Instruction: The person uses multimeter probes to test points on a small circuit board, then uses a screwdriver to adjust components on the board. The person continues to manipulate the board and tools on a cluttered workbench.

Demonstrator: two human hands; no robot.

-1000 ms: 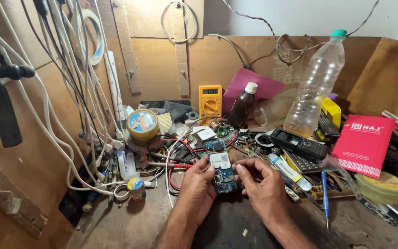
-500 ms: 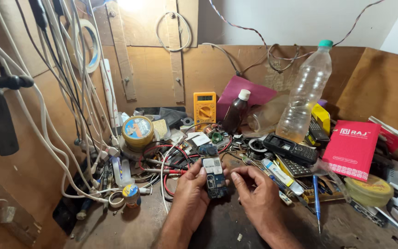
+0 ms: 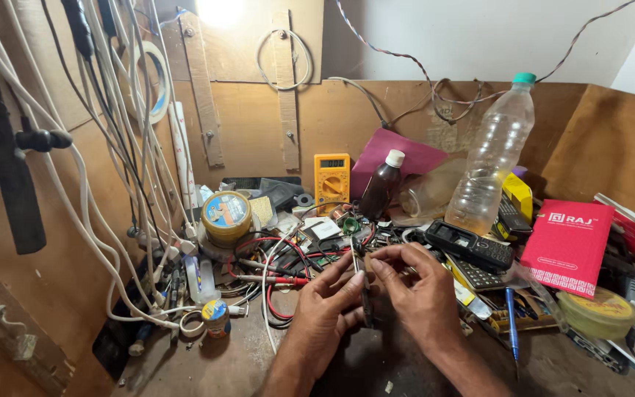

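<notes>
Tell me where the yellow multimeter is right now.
In the head view, the yellow multimeter stands against the back wooden wall, centre-left, just left of the dark brown bottle and right of the round yellow tin, beyond both hands.

You face a corner nook boxed in by brown plywood panels (image 3: 259, 125), with a white plastered wall (image 3: 464, 37) rising above them at the far side. On your left a board wall (image 3: 31, 242) carries a curtain of white and black cables (image 3: 119, 132). A bright lamp glare (image 3: 222, 11) sits at the top, far centre. Two wooden strips (image 3: 200, 88) are screwed upright to the far panel. Near you the dark, worn worktop (image 3: 207, 367) runs under everything
</notes>
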